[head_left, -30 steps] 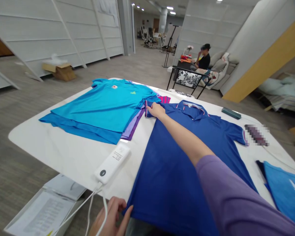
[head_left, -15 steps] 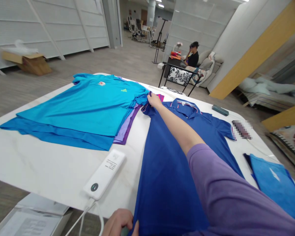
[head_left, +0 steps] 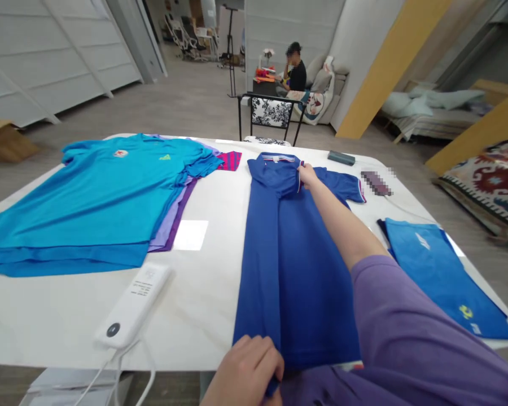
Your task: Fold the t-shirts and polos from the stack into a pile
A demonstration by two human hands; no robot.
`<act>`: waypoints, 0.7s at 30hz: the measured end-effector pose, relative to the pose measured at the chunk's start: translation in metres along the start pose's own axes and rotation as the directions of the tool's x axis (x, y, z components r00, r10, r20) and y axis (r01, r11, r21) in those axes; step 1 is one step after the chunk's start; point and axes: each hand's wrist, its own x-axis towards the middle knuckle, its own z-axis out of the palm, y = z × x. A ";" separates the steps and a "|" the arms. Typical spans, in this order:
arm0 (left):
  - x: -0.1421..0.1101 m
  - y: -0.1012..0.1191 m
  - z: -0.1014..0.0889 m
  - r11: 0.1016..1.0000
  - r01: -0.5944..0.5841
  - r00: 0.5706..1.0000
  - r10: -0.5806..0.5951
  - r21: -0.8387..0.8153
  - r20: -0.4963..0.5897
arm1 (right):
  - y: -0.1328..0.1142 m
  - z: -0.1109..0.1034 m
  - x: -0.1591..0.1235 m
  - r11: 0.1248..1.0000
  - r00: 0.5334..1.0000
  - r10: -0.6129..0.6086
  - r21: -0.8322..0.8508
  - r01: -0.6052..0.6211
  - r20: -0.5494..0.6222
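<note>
A dark blue polo shirt (head_left: 279,248) lies lengthwise on the white table (head_left: 203,282), its left side folded over onto the middle. My right hand (head_left: 308,175) reaches far out and pinches the folded sleeve edge near the collar. My left hand (head_left: 248,372) is closed on the shirt's bottom hem at the near table edge. My purple sleeve (head_left: 410,344) fills the lower right.
A stack of spread shirts, turquoise (head_left: 97,192) on top, covers the table's left. A white power bank (head_left: 131,304) with cable lies near the front edge. A folded light-blue shirt (head_left: 440,270) sits at right. A dark case (head_left: 341,158) lies at the far edge. A person sits on a sofa (head_left: 296,70) beyond a chair (head_left: 271,110).
Both hands have carried the shirt's left side over to the right, folding it onto the middle. The camera has swung to the right.
</note>
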 end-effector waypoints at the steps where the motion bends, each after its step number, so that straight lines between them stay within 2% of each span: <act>1: 0.003 0.001 0.008 0.999 0.022 0.997 -0.025 0.036 0.067 | 0.015 -0.005 -0.004 1.000 1.000 0.027 -0.002 -0.027 -0.009; 4: 0.009 0.005 0.022 0.993 0.084 0.974 -0.100 0.085 0.202 | 0.044 -0.014 -0.013 0.999 0.999 0.049 0.003 -0.049 0.025; 7: 0.017 0.015 0.019 0.991 0.131 0.965 -0.127 -0.006 0.228 | 0.050 -0.013 -0.012 1.000 0.996 0.010 0.000 -0.010 0.093; 9: 0.028 0.019 0.009 0.984 0.176 0.969 -0.169 -0.024 0.180 | 0.047 -0.011 -0.009 1.000 0.993 0.013 -0.003 -0.013 0.114; 10: 0.035 0.019 0.004 0.981 0.193 0.972 -0.195 0.023 0.133 | 0.046 -0.011 -0.008 1.000 0.993 0.016 -0.009 -0.015 0.118; 13: 0.056 0.004 -0.006 0.921 0.214 0.976 -0.216 0.327 -0.030 | 0.046 -0.019 -0.009 0.999 0.991 0.028 -0.044 -0.023 0.132; 16: 0.065 -0.022 -0.005 0.826 0.199 0.979 -0.187 0.527 -0.076 | 0.044 -0.030 -0.012 0.979 0.991 0.043 -0.205 -0.016 0.127; 17: 0.065 -0.029 -0.004 0.812 0.200 0.979 -0.188 0.549 -0.078 | 0.039 -0.032 -0.012 0.958 0.994 0.003 -0.284 0.027 0.107; 19: 0.061 -0.037 -0.001 0.798 0.217 0.974 -0.212 0.562 -0.076 | 0.021 -0.028 -0.003 0.901 0.983 -0.160 -0.393 0.183 0.093; 21: 0.058 -0.039 0.001 0.792 0.239 0.968 -0.239 0.562 -0.075 | -0.009 -0.009 0.014 0.863 0.935 -0.320 -0.360 0.355 0.154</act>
